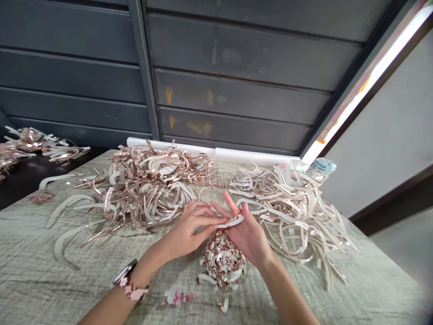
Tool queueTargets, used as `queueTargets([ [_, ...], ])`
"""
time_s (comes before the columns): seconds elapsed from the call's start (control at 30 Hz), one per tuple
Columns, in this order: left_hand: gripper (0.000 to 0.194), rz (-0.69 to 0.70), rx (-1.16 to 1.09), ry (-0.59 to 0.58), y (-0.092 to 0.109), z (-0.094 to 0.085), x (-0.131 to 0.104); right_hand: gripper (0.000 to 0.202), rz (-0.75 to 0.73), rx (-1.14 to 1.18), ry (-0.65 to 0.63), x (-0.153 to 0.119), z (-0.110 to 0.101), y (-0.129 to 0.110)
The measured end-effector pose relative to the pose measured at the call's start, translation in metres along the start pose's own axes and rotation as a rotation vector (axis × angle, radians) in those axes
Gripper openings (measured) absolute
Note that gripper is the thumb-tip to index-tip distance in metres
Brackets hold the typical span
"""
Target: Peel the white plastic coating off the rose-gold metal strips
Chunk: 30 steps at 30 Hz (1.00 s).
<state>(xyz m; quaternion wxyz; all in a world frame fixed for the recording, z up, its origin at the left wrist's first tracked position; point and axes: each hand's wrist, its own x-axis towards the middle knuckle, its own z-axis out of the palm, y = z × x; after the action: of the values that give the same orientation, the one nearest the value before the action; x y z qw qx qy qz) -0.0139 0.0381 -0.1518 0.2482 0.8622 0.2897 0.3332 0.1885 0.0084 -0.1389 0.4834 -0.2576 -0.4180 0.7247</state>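
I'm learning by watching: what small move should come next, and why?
Probably close the right hand gently on the pale strip: its fingers are spread while the strip lies across them, and the left hand has fingertips at the other end.

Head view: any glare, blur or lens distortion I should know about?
Head view: strip at upper right blown out to white; foil ribbon pile at left and the foil cluster below the hands throw small bright glints; right wall soft, little detail; panel lines tilt, wide-angle stretch likely toward the edges; left hand and right hand readable.
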Motion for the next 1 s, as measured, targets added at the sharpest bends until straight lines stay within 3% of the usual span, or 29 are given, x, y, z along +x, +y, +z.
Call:
queueTargets([
  [0.37,0.053,-0.012,-0.050,-0.079,0.009,-0.007,-0.002,0.064,-0.021,0.084,0.036,0.003,0.001,-0.003],
  [0.5,0.051,0.012,-0.071,-0.093,0.005,-0.012,-0.005,0.058,-0.149,0.115,0.153,0.001,-0.014,-0.017],
  [0.63,0.047,-0.038,-0.066,0.077,0.000,-0.011,-0.008,0.040,-0.464,0.184,0.410,-0.002,-0.035,-0.040],
  [0.73,0.042,-0.045,-0.062,0.274,0.002,0.004,-0.007,0.034,-0.433,0.283,0.400,-0.003,-0.037,-0.044],
  [0.8,0.035,0.034,-0.080,0.295,0.007,0.020,-0.007,0.031,-0.363,0.298,0.354,-0.002,-0.032,-0.040],
  [0.9,0.034,0.152,-0.083,0.038,0.015,0.040,-0.008,0.029,-0.322,0.285,0.317,0.000,-0.022,-0.033],
  [1.0,0.039,0.181,0.003,-0.220,0.020,0.048,-0.008,0.030,-0.320,0.281,0.299,0.001,-0.018,-0.029],
])
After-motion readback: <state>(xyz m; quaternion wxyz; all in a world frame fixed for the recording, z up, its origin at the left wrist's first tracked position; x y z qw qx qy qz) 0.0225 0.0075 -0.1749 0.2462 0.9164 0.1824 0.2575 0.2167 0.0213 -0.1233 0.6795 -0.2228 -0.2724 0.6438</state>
